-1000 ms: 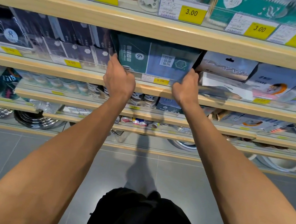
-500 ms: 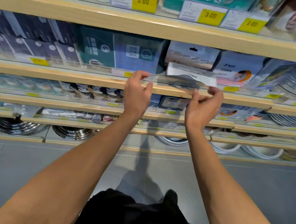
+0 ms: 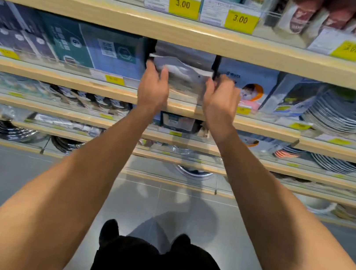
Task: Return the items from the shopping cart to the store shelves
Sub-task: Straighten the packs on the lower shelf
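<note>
A grey and white flat packet (image 3: 184,75) stands on the second wooden shelf (image 3: 65,78), between a teal and blue pack (image 3: 97,48) and a pale blue pack with a child's picture (image 3: 249,83). My left hand (image 3: 154,85) touches the grey packet's left edge with thumb and fingers spread. At the packet's right edge is my right hand (image 3: 220,97), its fingers curled round that edge. The packet's top leans forward a little. No shopping cart is in view.
Yellow price tags (image 3: 183,6) line the shelf above. Stacked plates (image 3: 337,112) fill the right end of the second shelf. Lower shelves hold small boxes, metal bowls (image 3: 11,130) and plates. Grey tiled floor (image 3: 26,181) lies below, with my dark clothing at the bottom.
Both hands left the teal and blue pack, moved right along the shelf and rose from the shelf lip to the grey packet. The view shifted right.
</note>
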